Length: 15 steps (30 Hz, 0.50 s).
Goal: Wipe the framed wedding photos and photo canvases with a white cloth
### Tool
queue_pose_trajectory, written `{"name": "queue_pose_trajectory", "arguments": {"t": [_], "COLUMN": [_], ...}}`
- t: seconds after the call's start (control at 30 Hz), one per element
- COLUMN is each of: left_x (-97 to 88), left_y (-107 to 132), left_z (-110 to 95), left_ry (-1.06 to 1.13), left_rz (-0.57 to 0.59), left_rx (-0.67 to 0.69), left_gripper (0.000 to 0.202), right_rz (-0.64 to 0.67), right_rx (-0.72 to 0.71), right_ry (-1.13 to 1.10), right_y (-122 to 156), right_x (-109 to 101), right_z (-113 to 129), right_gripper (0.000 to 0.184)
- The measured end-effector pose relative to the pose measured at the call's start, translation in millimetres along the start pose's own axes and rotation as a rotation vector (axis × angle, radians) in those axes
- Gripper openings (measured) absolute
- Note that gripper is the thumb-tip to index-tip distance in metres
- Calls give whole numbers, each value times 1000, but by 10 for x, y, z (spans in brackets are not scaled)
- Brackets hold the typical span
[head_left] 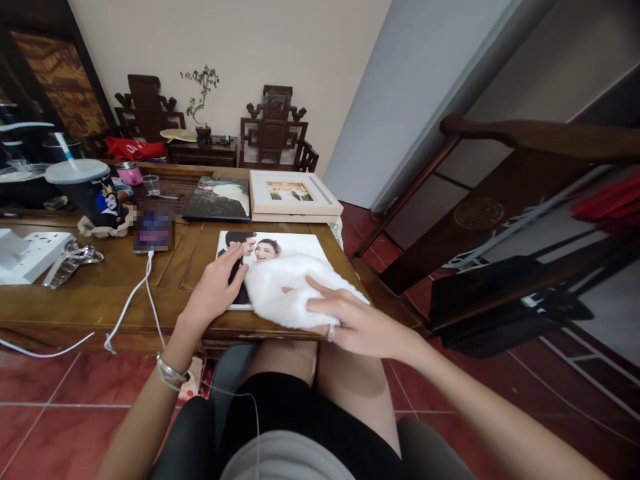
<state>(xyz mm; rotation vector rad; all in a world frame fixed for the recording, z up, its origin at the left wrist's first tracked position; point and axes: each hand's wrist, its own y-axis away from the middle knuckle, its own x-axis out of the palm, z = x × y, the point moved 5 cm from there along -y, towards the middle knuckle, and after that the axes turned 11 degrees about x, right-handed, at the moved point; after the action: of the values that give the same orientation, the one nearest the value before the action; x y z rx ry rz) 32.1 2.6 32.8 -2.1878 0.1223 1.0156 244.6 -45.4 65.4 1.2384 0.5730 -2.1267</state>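
A brown polished wooden table [195,235] stretches across the view, its near edge over the person's thighs, and a tall dark brown wooden chair [480,213] stands beyond its right edge. Filling the table's far right corner is a flat, pale cream box-like frame [260,208] with a small picture set in its middle. In front of it, by the near right corner, lies a flat white rectangular photo panel [300,241] printed with a couple, its lower side close to the near edge. Just left of the frame, toward the far edge, lies a dark rectangular photo panel [215,200] showing a white gown. A fluffy white bunched cloth [280,287] covers much of the white panel's middle and right. The right hand [345,320] grasps this cloth, fingers closed about its right part, just above the near edge. The left hand [220,283], fingers outstretched and holding nothing, rests over the white panel's left side. Farther left stand a black lidded cup [103,200] with a straw and, against the left side of the view, a white plastic power strip [35,255]. A phone with a blurred-out screen [153,230] lies between the cup and the white panel, a white cable [145,283] running from it over the near edge.
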Motion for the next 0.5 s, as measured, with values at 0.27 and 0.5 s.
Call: {"name": "queue_pose_trajectory", "arguments": {"t": [0.27,0.5], "left_x": [32,30], "left_y": [-6,-7], "left_z": [8,26], "left_ry": [-92,-108], "left_rz": [101,80], "left_rx": [-31,2], "left_gripper": [40,39], "right_rz": [-259,-138], "right_rx": [173,186], "right_ry": [-85,-403], "right_y": [-631,-1593], "right_x": [-227,-110], "right_z": [-685,-446], "right_gripper": [26,28]}}
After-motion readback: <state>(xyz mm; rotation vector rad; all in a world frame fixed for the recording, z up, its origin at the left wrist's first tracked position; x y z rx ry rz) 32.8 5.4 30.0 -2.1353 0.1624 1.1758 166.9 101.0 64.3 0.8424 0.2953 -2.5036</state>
